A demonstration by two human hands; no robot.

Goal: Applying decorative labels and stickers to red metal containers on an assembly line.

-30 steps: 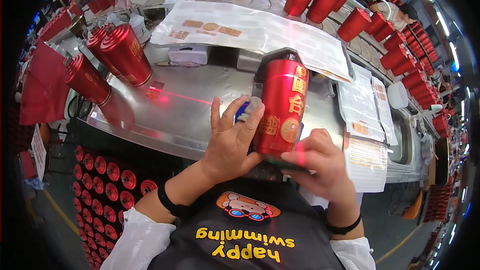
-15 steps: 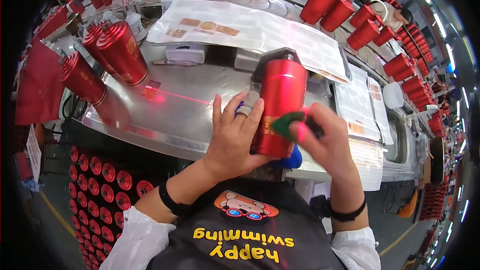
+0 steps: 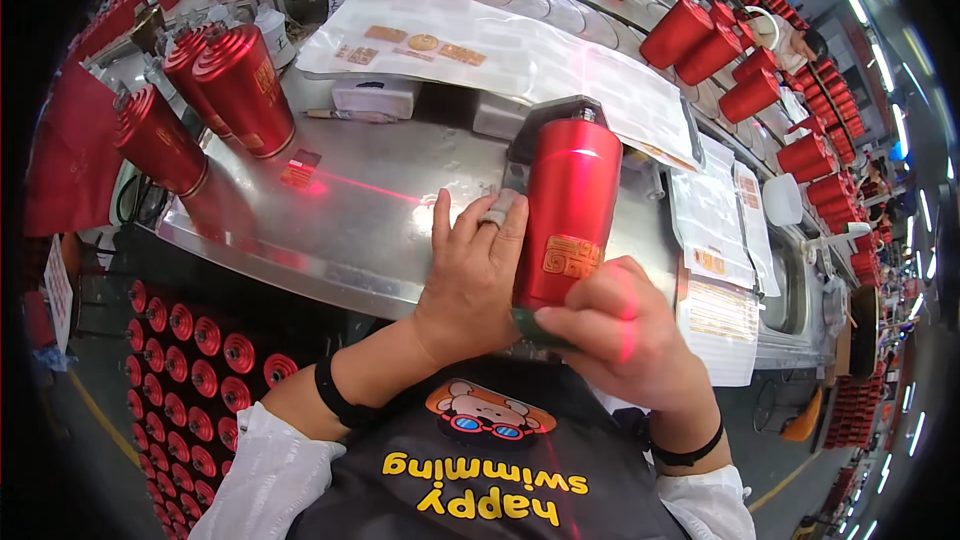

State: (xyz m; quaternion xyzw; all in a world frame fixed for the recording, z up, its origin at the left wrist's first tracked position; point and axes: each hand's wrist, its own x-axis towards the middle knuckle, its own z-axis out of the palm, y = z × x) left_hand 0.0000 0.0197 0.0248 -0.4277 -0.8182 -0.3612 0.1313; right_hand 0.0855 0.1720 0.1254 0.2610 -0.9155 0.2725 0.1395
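Observation:
A glossy red bottle (image 3: pixel 575 180) lies tilted in a black holder (image 3: pixel 560 112), its base toward me. A gold patterned sticker (image 3: pixel 570 257) is on its lower front. My left hand (image 3: pixel 472 280) steadies the bottle's left side, its fingers lying along the wall and the thumb hidden near the base. A pale ring sits on one finger. My right hand (image 3: pixel 625 325) is closed on a green scraper (image 3: pixel 540 328), only partly visible below the fingers. The scraper is at the bottle's base edge, below the sticker.
Red bottles (image 3: pixel 245 90) stand at the left of the metal table (image 3: pixel 350 195), near a small red card (image 3: pixel 300 169). White sheets with gold stickers (image 3: pixel 425 43) lie behind the holder. A conveyor (image 3: pixel 560 5) carries more bottles. Several red bottles (image 3: pixel 190 370) stand below left.
My right hand with the scraper has moved down from over the sticker to the bottle's base, uncovering the sticker. The bottle has turned slightly; my left hand stays beside it. Conveyor bottles have shifted right.

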